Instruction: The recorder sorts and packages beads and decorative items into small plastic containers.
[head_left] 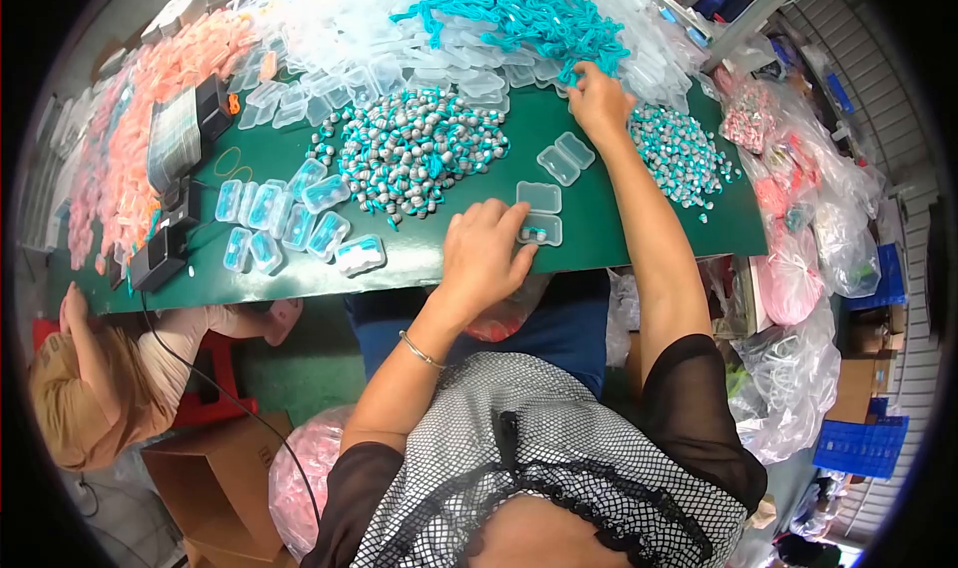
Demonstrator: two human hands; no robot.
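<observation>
A small clear plastic case lies open on the green table, with small grey-and-teal pieces in its near half. My left hand is at that case's left side, index finger and thumb bent around its near half. Further off to the right, my right hand reaches the near edge of a heap of teal cords. Its fingers are closed on teal cord there; the fingertips are partly hidden. Another open clear case lies between the two hands, touched by neither.
A large pile of grey-and-teal beads lies left of centre, a smaller pile at right. Several filled cases sit at left, near black devices and orange cords. Another person sits at far left.
</observation>
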